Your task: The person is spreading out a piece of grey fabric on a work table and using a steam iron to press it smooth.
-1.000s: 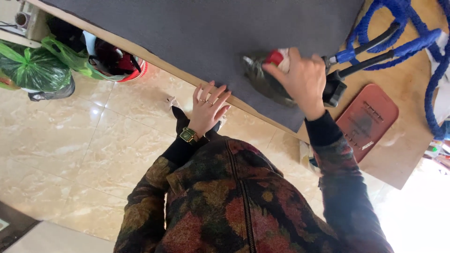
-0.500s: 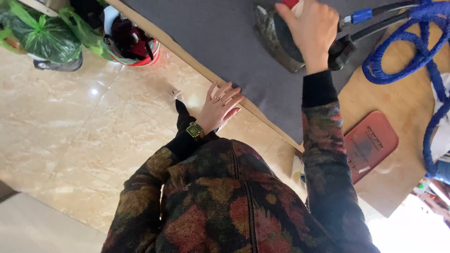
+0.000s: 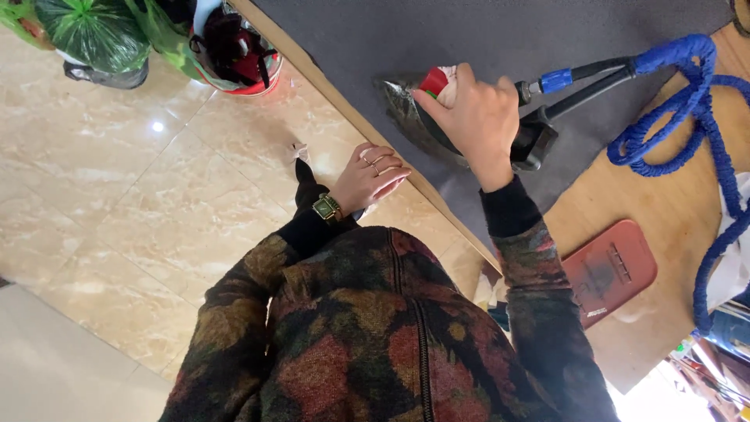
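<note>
The right hand (image 3: 476, 125) is clamped on the handle of a steam iron (image 3: 426, 117), likely heavy and rigid, resting on grey fabric (image 3: 469, 39); the left hand (image 3: 375, 176) lies spread, holding nothing, at the surface (image 3: 664, 234) edge.

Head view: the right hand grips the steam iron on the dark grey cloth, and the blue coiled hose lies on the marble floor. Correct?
Not quite. In the head view the blue coiled hose lies on the wooden tabletop, not on the marble floor. The rest holds: the right hand grips the steam iron on the dark grey cloth.
</note>
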